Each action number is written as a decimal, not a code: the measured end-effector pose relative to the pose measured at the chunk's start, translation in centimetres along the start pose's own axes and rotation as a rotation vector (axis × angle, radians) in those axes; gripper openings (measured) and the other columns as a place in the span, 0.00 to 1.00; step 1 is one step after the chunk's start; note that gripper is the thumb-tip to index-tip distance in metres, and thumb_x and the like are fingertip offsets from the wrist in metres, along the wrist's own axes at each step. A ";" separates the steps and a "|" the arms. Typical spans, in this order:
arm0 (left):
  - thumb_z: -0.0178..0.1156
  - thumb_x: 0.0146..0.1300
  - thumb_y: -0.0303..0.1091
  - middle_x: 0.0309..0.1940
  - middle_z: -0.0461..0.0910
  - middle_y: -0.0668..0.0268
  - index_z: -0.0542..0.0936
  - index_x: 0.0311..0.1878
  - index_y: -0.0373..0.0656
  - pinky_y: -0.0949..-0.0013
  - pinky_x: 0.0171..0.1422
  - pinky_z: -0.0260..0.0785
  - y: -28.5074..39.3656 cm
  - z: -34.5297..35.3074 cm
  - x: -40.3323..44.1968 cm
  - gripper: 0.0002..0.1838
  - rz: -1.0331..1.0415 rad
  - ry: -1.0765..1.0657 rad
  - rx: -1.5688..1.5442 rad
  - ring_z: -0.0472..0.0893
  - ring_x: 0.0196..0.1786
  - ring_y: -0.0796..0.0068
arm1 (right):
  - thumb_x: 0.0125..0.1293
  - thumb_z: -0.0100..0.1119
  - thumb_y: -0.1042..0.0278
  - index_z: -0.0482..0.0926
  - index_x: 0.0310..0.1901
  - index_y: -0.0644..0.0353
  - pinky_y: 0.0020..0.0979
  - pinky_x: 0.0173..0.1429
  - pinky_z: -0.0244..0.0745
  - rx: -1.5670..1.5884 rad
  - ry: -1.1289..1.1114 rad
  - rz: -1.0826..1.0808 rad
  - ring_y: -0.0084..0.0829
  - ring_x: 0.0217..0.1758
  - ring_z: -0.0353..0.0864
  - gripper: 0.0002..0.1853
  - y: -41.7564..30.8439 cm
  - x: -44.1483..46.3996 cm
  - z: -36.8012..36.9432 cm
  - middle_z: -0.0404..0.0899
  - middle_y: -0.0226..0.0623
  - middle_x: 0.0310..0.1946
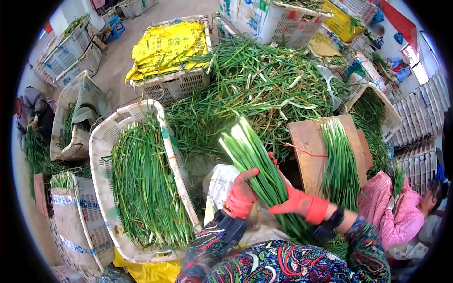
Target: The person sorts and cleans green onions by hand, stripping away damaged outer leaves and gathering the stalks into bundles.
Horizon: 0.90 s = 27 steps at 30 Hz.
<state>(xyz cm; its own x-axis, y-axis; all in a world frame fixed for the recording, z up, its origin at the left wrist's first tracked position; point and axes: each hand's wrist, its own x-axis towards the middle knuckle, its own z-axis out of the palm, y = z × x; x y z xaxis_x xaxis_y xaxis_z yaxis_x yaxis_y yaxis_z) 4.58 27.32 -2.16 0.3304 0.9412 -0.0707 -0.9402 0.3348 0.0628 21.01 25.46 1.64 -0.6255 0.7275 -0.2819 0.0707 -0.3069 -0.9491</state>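
Note:
A thick bunch of garlic chives (245,148), white at the stem ends, slants in front of my body between both hands. My left hand (240,191), in a red-orange glove, grips it from the left side, thumb on top. My right hand (298,203), gloved alike, wraps around its lower leafy part; its fingers behind are partly hidden. To the right, a second bunch of chives (339,155) lies across a wooden board (302,134). A thin red tie (306,151) rests on the board beside that bunch.
A white crate (96,146) holding chives stands on my left. A large pile of loose chives (269,80) lies ahead. Behind it is a crate with a yellow sack (165,45). A person in a pink checked top (401,207) sits right; another person (35,111) is far left.

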 end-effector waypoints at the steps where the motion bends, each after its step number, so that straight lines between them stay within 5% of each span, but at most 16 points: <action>1: 0.57 0.50 0.31 0.58 0.68 0.56 0.63 0.61 0.33 0.59 0.67 0.58 -0.5 0.2 -0.1 0.33 -0.061 -0.047 -0.037 0.68 0.61 0.60 | 0.47 0.69 0.72 0.43 0.67 0.59 0.29 0.62 0.59 0.023 0.024 0.130 0.27 0.61 0.62 0.50 0.7 -1.2 0.8 0.63 0.40 0.59; 5: 0.58 0.51 0.32 0.59 0.67 0.58 0.62 0.62 0.34 0.60 0.65 0.59 -0.5 2.5 -1.0 0.34 -0.079 -0.129 0.205 0.68 0.60 0.60 | 0.51 0.63 0.79 0.71 0.50 0.62 0.26 0.37 0.74 0.207 0.188 0.374 0.23 0.33 0.77 0.22 -2.4 -4.5 2.4 0.77 0.32 0.36; 6: 0.59 0.51 0.34 0.62 0.64 0.55 0.57 0.65 0.36 0.58 0.68 0.56 -0.2 1.9 -1.9 0.38 -0.089 0.079 0.266 0.64 0.64 0.58 | 0.51 0.63 0.79 0.71 0.50 0.62 0.26 0.37 0.73 0.160 0.204 0.356 0.23 0.32 0.77 0.22 -3.1 -5.2 2.4 0.77 0.33 0.35; 8: 0.59 0.55 0.34 0.55 0.70 0.58 0.57 0.66 0.39 0.64 0.62 0.61 0.1 6.8 -1.6 0.36 0.359 0.131 0.427 0.71 0.56 0.65 | 0.52 0.63 0.79 0.71 0.49 0.64 0.26 0.37 0.72 0.058 0.235 0.316 0.23 0.31 0.77 0.21 -4.6 -6.2 1.9 0.77 0.33 0.33; 11: 0.59 0.58 0.34 0.35 0.71 0.72 0.62 0.63 0.42 0.82 0.41 0.59 2.0 6.8 -1.6 0.30 0.735 0.202 1.136 0.68 0.36 0.86 | 0.52 0.63 0.77 0.71 0.49 0.64 0.26 0.37 0.72 -0.050 0.286 0.270 0.21 0.31 0.76 0.21 -6.9 -7.6 2.2 0.78 0.32 0.31; 14: 0.65 0.53 0.30 0.20 0.65 0.80 0.72 0.56 0.42 0.84 0.27 0.56 1.5 8.8 -2.3 0.25 0.481 0.158 1.347 0.61 0.21 0.90 | 0.51 0.65 0.75 0.69 0.54 0.62 0.24 0.41 0.71 -0.072 0.278 0.217 0.17 0.36 0.73 0.26 -6.4 -9.0 1.6 0.77 0.29 0.38; 21: 0.58 0.60 0.32 0.25 0.78 0.67 0.78 0.39 0.36 0.80 0.26 0.65 -1.4 10.8 -1.4 0.09 0.195 0.245 1.197 0.73 0.24 0.84 | 0.52 0.65 0.75 0.70 0.52 0.63 0.25 0.38 0.71 -0.033 0.349 0.225 0.19 0.33 0.73 0.25 -6.2 -11.8 1.3 0.76 0.29 0.36; 27: 0.57 0.61 0.34 0.25 0.78 0.70 0.80 0.37 0.38 0.78 0.30 0.66 -4.5 12.9 -4.6 0.09 -0.367 -0.326 1.352 0.74 0.27 0.85 | 0.53 0.63 0.70 0.72 0.47 0.65 0.25 0.36 0.70 -0.006 0.393 0.189 0.19 0.31 0.73 0.20 -5.8 -12.5 -0.4 0.76 0.30 0.32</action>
<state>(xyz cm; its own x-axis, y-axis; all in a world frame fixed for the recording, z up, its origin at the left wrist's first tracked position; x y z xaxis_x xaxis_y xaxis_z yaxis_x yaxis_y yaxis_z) 8.31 22.06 10.68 0.7099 0.7004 -0.0745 -0.0626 0.1680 0.9838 28.74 18.36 10.62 -0.2576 0.8378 -0.4814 0.1608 -0.4541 -0.8763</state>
